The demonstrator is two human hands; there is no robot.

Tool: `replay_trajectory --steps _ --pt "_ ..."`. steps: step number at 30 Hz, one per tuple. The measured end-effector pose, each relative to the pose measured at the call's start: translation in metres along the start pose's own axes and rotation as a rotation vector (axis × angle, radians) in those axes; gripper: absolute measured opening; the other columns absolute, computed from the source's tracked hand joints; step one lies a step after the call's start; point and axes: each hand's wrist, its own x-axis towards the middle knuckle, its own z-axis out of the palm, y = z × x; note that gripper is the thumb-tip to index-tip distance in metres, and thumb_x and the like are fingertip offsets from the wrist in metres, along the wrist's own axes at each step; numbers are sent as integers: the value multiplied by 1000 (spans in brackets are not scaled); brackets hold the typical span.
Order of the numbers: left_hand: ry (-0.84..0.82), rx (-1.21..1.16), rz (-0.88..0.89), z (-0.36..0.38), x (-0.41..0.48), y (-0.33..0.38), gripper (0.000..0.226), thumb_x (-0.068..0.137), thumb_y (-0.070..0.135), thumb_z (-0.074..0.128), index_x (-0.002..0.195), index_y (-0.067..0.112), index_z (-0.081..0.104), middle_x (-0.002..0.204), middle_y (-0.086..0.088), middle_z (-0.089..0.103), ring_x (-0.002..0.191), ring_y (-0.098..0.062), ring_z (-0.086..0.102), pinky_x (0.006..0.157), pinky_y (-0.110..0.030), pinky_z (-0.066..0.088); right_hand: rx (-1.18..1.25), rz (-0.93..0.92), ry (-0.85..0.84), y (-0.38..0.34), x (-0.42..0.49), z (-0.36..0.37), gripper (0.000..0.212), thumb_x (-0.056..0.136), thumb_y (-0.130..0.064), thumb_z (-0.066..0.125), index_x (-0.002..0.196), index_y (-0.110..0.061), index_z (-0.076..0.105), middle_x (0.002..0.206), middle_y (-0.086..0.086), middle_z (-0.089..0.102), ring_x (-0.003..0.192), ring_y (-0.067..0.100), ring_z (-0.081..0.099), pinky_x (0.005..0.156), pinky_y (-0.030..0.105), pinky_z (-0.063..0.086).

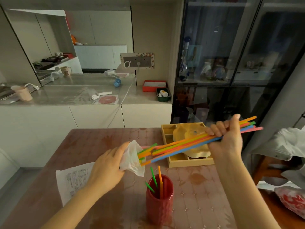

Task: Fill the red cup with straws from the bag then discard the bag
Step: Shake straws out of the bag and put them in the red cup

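Bag: thin, crinkly, whitish see-through plastic bag [132, 158]; crumpled, held above the table, mouth facing right.
L hand: left hand [105, 168] grips the bag's bunched body, fingers curled round it, thumb on top.
Straws: bundle of long, thin, smooth plastic straws [181, 145], orange, yellow, green, pink & blue; long axis runs from lower left to upper right, rising slightly; lower ends at the bag's mouth, a few short ends inside it; upper ends fan out past the fist.
R hand: right hand [226, 139] closed in a fist round the bundle near its upper end, thumb raised; held over the tray.
Cup: tall red ceramic cup [159, 200] w/ rippled, scale-like sides; upright on the table's near part, below the bag, apart from both hands.
In cup: few straws in the cup [153, 176]; 2 green, 1 orange, 1 yellow; they lean left, tips above the rim.
Table: glossy reddish-brown table [206, 187] w/ small star pattern & darker blotches.
Tray: pale yellow wooden tray w/ compartments [189, 162]; flat on the table's far right, behind the cup.
Dish: yellow wavy-edged dish [184, 133]; sits in the tray, partly hidden by the bundle.
Paper: white printed sheet of paper [72, 180]; lies at the table's left edge, partly under the L wrist.
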Motion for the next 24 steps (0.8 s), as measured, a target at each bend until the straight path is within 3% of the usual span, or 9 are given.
replay_trajectory --steps 5,12,24 --pt "26 -26 -94 -1 -5 -12 78 66 17 79 133 15 40 110 -9 66 87 -30 64 65 -36 50 -151 -60 -91 -13 -2 -14 49 91 -47 52 52 -20 36 44 -8 27 40 7 25 41 20 29" --pt "37 -34 -93 2 -3 -21 81 65 16 80 132 17 36 103 -9 67 82 -29 65 61 -36 53 -474 -99 -207 2 -18 -4 49 93 -42 50 52 -19 36 43 -6 30 38 8 27 40 22 27" --pt "98 -74 -35 0 2 -11 73 67 11 77 130 11 42 100 -12 68 78 -31 64 57 -34 46 -814 55 -556 70 -44 13 42 95 -28 49 57 -14 35 48 3 31 39 11 29 40 23 27"
